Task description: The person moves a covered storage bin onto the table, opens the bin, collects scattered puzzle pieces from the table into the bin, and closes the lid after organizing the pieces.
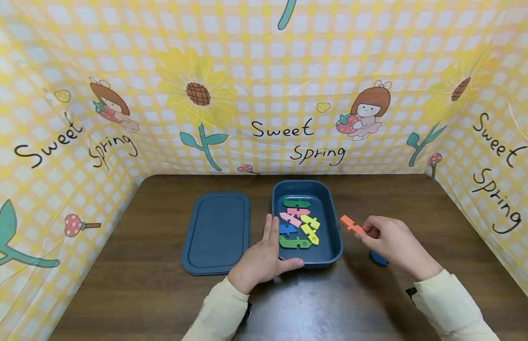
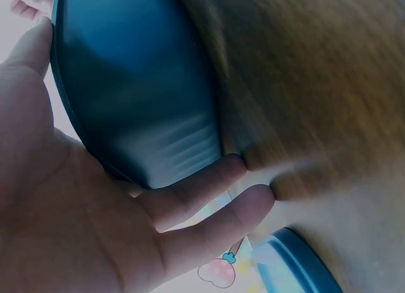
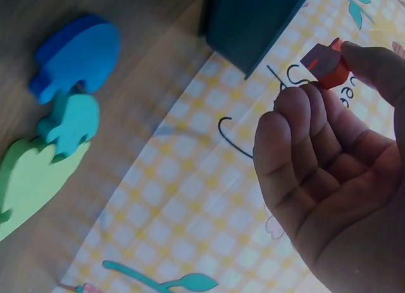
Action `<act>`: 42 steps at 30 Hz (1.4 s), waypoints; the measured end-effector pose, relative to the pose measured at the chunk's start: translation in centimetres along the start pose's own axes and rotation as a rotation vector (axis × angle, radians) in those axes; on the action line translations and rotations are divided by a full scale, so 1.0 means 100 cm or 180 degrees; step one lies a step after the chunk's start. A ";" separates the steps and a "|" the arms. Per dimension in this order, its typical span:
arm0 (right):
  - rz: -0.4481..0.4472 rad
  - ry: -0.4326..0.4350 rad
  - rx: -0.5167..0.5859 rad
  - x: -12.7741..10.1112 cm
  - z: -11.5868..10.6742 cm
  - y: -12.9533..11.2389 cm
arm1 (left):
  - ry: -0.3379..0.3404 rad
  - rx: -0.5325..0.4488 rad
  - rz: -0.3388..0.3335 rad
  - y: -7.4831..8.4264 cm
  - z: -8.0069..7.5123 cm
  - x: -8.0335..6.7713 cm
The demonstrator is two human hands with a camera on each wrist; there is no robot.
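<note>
Backdrop: yellow checked cloth with sunflowers and "Sweet Spring" lettering, wrapping three sides of your workspace.

Counter: dark brown wood, carrying everything below.

Lid: dark blue, lying flat to the left of the box, just beside it.

Box: dark blue, open, centre of the counter. Inside lie foam pieces in green, pink, yellow and blue, loosely piled.

Your left hand: rests against the box's near-left corner, fingers straight along the left wall, thumb along the front wall. Left wrist view shows the palm flat against the box wall, fingers relaxed, gripping nothing.

Your right hand: above the counter right of the box, pinching an orange piece between thumb and fingertips. The piece sits just outside the box's right rim, apart from it.

Blue piece: on the counter under your right hand, mostly hidden. Right wrist view shows it with a teal piece and a light green piece touching in a row.
</note>
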State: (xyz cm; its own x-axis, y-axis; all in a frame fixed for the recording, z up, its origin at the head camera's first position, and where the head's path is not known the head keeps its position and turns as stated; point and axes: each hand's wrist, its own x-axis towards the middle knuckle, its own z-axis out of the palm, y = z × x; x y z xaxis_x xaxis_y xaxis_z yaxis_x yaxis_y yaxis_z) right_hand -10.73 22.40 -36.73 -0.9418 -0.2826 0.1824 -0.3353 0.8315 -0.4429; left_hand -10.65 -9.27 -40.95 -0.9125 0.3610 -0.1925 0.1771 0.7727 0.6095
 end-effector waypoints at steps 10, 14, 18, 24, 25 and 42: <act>0.0063 0.0048 -0.0064 0.020 0.008 -0.014 | -0.0001 -0.0009 -0.0028 0.001 -0.001 -0.001; 0.0090 0.0048 -0.0040 0.028 0.009 -0.019 | -0.0004 -0.0014 -0.0033 0.001 -0.002 -0.002; 0.0117 0.0032 -0.0011 0.036 0.010 -0.022 | -0.0006 -0.0031 -0.0025 0.002 -0.002 -0.002; 0.0252 -0.0063 0.0018 0.048 0.014 -0.025 | -0.0004 -0.0017 -0.0031 0.001 -0.002 -0.002; 0.0284 -0.0089 0.0017 0.050 0.015 -0.025 | -0.0006 -0.0011 -0.0035 0.001 -0.002 -0.002; 0.0410 -0.0220 0.0011 0.082 0.024 -0.029 | -0.0038 0.0011 -0.0011 0.000 -0.003 -0.002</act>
State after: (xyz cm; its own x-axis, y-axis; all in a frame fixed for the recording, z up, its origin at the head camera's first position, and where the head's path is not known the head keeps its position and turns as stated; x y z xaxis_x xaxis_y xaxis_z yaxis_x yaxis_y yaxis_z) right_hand -17.55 16.52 -36.02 -0.9766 -0.2059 0.0629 -0.2114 0.8614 -0.4618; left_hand -10.58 -9.49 -40.68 -0.9087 0.3644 -0.2038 0.1751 0.7758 0.6062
